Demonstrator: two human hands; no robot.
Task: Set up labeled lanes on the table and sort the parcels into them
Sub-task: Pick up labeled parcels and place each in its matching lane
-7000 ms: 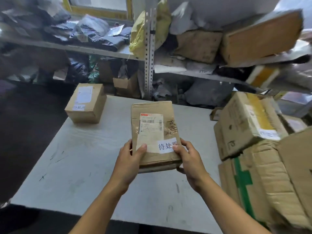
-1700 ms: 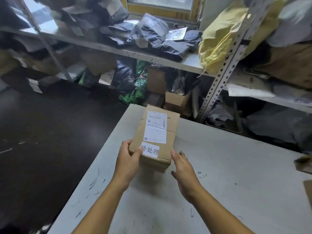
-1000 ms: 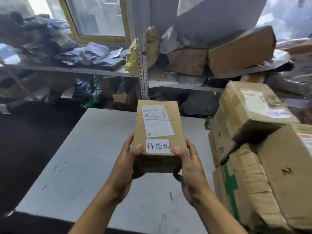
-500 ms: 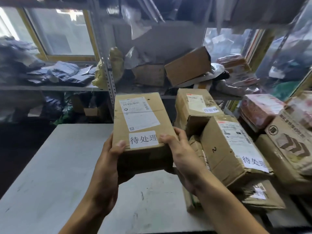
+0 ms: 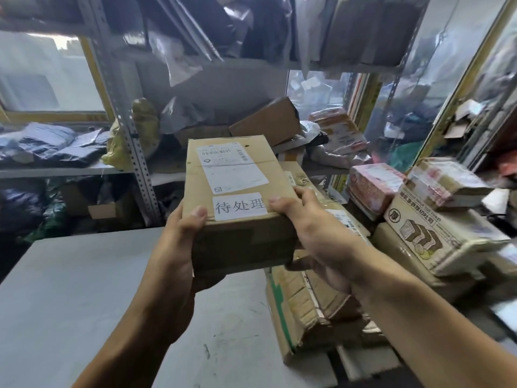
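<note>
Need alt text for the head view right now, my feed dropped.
Both hands, left hand and right hand, hold a brown cardboard parcel with a white 待处理 label above the grey table. Stacked cartons sit at right, cluttered shelves behind.

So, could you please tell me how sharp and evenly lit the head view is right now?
Head view: the held parcel and its white label read sharply; the shelves behind are soft, the windows glare hazily, and straight uprights bow from wide-angle distortion.
</note>
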